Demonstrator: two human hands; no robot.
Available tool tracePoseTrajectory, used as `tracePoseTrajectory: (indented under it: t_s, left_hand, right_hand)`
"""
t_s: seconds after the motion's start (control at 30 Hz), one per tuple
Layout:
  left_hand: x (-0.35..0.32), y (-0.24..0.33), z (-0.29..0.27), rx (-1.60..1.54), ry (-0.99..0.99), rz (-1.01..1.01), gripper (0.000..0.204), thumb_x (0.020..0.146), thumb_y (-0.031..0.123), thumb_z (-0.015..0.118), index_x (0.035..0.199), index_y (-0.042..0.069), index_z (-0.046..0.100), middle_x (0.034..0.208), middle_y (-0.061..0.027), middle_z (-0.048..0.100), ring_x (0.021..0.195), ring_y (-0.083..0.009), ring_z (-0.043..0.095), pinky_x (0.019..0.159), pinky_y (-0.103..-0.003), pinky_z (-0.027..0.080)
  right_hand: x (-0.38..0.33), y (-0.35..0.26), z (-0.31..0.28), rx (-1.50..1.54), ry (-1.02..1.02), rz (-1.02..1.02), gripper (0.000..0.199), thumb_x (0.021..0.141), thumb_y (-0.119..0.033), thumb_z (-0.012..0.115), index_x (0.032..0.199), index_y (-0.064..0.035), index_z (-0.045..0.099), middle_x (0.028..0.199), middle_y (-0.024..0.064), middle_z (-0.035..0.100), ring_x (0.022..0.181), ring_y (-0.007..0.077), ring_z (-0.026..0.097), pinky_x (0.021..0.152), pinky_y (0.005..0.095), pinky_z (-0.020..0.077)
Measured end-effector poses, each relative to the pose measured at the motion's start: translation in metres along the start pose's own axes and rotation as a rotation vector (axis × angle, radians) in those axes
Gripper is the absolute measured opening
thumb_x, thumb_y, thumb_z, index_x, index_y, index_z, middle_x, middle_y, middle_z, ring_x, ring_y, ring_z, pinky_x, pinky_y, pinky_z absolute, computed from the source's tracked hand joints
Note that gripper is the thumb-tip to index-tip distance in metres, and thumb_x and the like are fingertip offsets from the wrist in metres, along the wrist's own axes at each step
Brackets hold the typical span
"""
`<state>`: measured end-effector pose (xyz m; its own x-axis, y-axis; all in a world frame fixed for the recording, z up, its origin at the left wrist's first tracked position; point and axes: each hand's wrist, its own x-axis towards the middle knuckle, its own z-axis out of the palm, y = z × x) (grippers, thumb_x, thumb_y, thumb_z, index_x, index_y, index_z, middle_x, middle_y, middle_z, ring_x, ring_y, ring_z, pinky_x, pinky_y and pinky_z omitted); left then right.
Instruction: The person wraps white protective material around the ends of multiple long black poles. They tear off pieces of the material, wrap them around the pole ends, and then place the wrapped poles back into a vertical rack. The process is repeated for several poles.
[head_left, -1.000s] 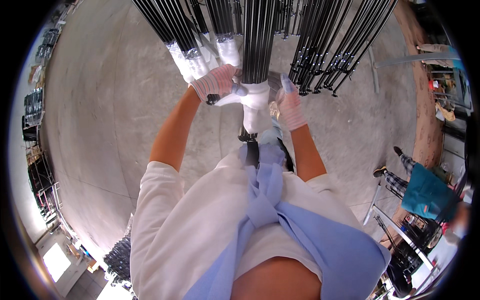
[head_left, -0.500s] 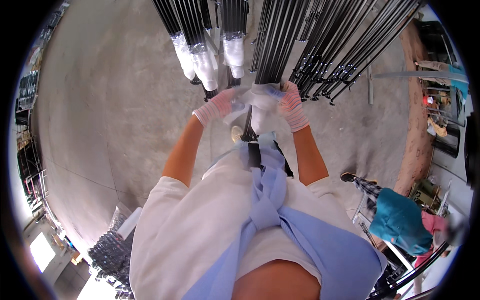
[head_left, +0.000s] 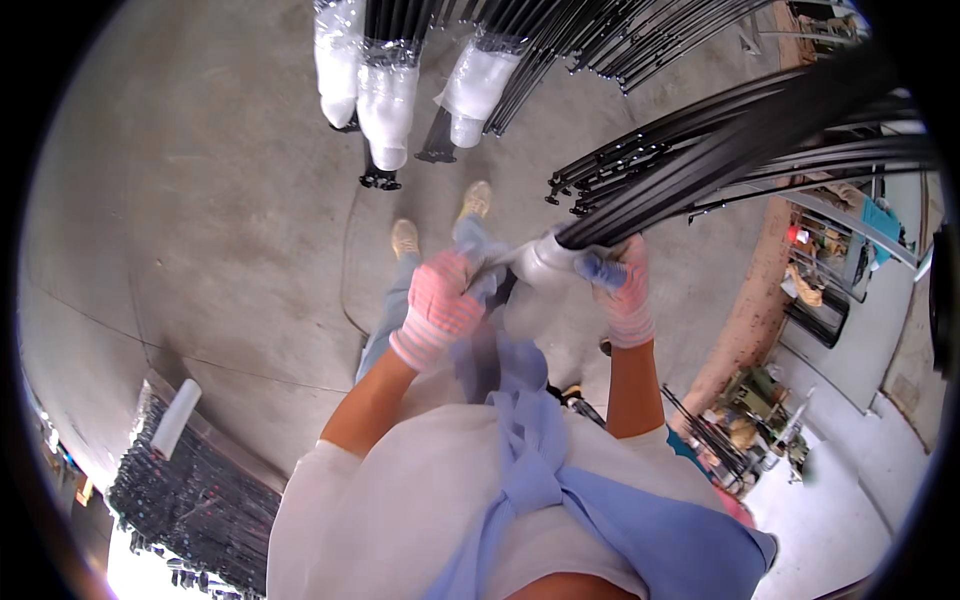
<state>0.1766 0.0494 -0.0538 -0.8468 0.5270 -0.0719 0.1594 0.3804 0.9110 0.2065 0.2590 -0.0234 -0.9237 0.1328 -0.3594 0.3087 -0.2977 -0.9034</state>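
A thick bundle of black metal tubes (head_left: 670, 190) slants from the upper right down to in front of my waist. White translucent plastic wrap (head_left: 545, 262) covers its near end. My left hand (head_left: 445, 298), in a pink-striped glove, is closed on the wrap's left side, with some motion blur. On the other side, my right hand (head_left: 628, 285) curls its blue-tipped glove fingers round the wrap beside the tube ends. What lies under the plastic is hidden. Beyond my hands, a bundle with a white-wrapped end (head_left: 388, 105) stands among similar ones.
More unwrapped black tubes (head_left: 600, 165) fan out at the upper right. A white roll (head_left: 176, 418) lies on a dark pile (head_left: 190, 490) at lower left. Metal frames and tools (head_left: 745, 430) stand at the right. My shoes (head_left: 476, 198) are on the concrete floor.
The bundle in my hands has swung from nearly upright in view to a slant toward the upper right. Both hands have come closer to my body with it. The view has shifted.
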Motion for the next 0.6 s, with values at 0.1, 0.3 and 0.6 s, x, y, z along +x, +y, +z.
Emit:
tracePoseTrajectory:
  t_s: [0.1, 0.3, 0.6]
  left_hand:
    - [0.004, -0.001, 0.013, -0.151, 0.182, 0.105, 0.024, 0.066, 0.009, 0.058, 0.089, 0.007, 0.057, 0.065, -0.0101, 0.054, 0.059, -0.0260, 0.053, 0.048, -0.035, 0.041]
    - [-0.003, 0.007, 0.021, -0.020, -0.050, -0.074, 0.030, 0.062, 0.007, 0.057, 0.091, 0.010, 0.055, 0.063, -0.0081, 0.054, 0.054, -0.0257, 0.053, 0.046, -0.033, 0.040]
    - [0.019, 0.009, 0.014, -0.180, -0.017, 0.083, 0.031, 0.058, -0.002, 0.058, 0.089, 0.002, 0.056, 0.065, -0.0082, 0.056, 0.057, -0.0244, 0.055, 0.050, -0.032, 0.044]
  right_hand:
    - [0.003, -0.007, 0.004, 0.011, -0.018, 0.058, 0.065, 0.055, -0.012, 0.075, 0.110, 0.0017, 0.043, 0.091, 0.0100, 0.058, 0.083, 0.0196, 0.057, 0.077, 0.0294, 0.0439]
    - [0.013, -0.013, -0.008, -0.110, -0.153, 0.108, 0.084, 0.058, -0.026, 0.073, 0.124, -0.0015, 0.028, 0.088, 0.0155, 0.058, 0.086, 0.0254, 0.056, 0.083, 0.0421, 0.0399]
    - [0.023, -0.015, -0.028, 0.032, -0.294, 0.124, 0.063, 0.069, -0.017, 0.064, 0.123, -0.0045, 0.033, 0.117, 0.0217, 0.040, 0.107, 0.0319, 0.041, 0.090, 0.0440, 0.0311]
